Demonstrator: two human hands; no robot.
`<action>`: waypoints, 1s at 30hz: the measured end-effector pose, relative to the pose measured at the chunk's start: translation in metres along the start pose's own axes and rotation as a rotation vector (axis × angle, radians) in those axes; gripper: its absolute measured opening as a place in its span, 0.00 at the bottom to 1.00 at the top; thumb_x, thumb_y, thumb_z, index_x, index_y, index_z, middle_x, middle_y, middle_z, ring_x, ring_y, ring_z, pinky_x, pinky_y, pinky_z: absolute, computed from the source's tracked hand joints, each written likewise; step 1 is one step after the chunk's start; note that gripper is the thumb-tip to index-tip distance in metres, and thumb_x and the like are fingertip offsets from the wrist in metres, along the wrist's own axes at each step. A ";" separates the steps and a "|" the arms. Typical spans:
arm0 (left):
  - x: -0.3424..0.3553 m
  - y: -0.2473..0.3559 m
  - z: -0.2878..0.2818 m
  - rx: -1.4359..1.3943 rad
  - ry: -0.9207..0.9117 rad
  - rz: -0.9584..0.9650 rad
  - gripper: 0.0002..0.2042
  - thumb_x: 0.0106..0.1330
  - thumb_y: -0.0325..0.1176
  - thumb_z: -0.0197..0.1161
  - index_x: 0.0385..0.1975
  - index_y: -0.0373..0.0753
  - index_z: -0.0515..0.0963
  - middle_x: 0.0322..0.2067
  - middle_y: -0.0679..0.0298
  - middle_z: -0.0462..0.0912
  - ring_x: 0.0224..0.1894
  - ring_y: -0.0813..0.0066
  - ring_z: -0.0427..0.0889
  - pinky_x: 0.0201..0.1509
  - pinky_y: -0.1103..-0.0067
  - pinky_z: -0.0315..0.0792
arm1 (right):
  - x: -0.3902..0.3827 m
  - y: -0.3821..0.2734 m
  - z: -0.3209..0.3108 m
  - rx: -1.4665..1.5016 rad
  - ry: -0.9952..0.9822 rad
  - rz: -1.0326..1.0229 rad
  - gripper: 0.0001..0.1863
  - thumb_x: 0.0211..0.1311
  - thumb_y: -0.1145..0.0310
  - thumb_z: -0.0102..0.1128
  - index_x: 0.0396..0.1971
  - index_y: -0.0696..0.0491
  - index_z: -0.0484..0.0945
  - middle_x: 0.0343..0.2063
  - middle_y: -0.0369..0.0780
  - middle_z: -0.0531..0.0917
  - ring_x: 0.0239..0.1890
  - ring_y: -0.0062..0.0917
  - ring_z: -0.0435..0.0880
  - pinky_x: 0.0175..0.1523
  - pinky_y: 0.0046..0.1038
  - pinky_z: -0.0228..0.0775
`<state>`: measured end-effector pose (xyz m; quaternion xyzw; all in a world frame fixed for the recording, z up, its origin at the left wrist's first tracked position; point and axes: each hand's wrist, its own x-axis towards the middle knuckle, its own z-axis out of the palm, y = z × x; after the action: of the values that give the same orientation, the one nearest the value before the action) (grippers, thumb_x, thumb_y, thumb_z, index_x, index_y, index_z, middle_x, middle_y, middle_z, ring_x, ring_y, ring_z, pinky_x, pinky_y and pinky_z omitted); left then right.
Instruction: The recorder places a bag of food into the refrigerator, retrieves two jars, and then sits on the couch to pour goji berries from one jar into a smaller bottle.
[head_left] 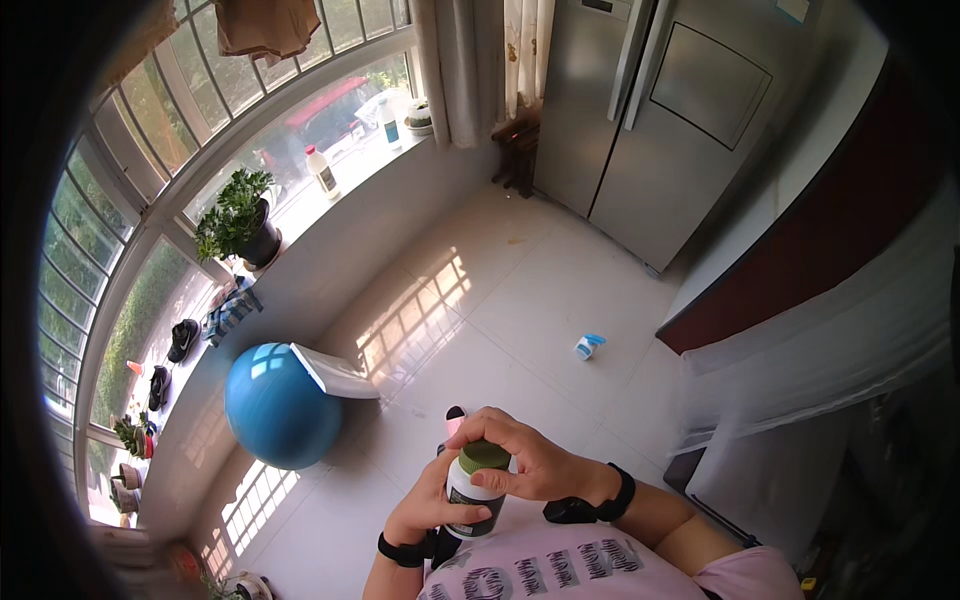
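Close in front of my body I hold a white bottle point(462, 488) with a dark label and a green screw cap point(484, 457). My left hand point(428, 508) is wrapped round the bottle's body, its thumb lying across the label. From above, my right hand point(525, 458) grips the green cap, with the thumb on the near side and the fingers over the far side. The cap sits on the bottle. Both wrists wear black bands.
A blue exercise ball point(283, 405) stands left on the floor, a white panel point(335, 373) leaning at it. A blue-and-white spray bottle point(589, 346) is on the floor ahead. The windowsill holds a potted plant point(240, 220), shoes point(183, 340) and bottles. A steel refrigerator point(640, 130) stands far right.
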<state>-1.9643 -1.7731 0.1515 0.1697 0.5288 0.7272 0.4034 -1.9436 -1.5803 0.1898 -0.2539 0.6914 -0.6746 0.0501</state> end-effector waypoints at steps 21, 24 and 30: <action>0.500 0.144 -0.156 -0.296 -0.232 0.061 0.45 0.36 0.33 0.74 0.58 0.34 0.58 0.40 0.46 0.77 0.45 0.53 0.78 0.51 0.60 0.72 | 0.111 0.105 -0.559 -0.047 1.281 0.238 0.37 0.63 0.47 0.49 0.64 0.55 0.52 0.62 0.47 0.61 0.62 0.33 0.62 0.62 0.34 0.56; 0.541 0.187 -0.138 -0.230 -0.185 0.143 0.24 0.57 0.31 0.63 0.52 0.32 0.67 0.38 0.60 0.78 0.40 0.72 0.77 0.43 0.77 0.73 | 0.154 0.138 -0.685 -0.096 1.375 0.263 0.35 0.64 0.53 0.50 0.64 0.56 0.52 0.61 0.47 0.62 0.61 0.35 0.63 0.61 0.35 0.58; 0.603 0.214 -0.136 -0.194 -0.059 0.096 0.24 0.55 0.31 0.64 0.52 0.32 0.67 0.38 0.60 0.78 0.39 0.72 0.77 0.42 0.76 0.73 | 0.253 0.150 -0.875 -0.605 1.541 0.168 0.34 0.55 0.58 0.61 0.57 0.62 0.62 0.54 0.52 0.69 0.56 0.40 0.70 0.58 0.33 0.62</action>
<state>-2.5150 -1.4213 0.1851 0.1762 0.4353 0.7880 0.3981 -2.5654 -0.8978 0.1889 0.3289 0.7002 -0.4387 -0.4572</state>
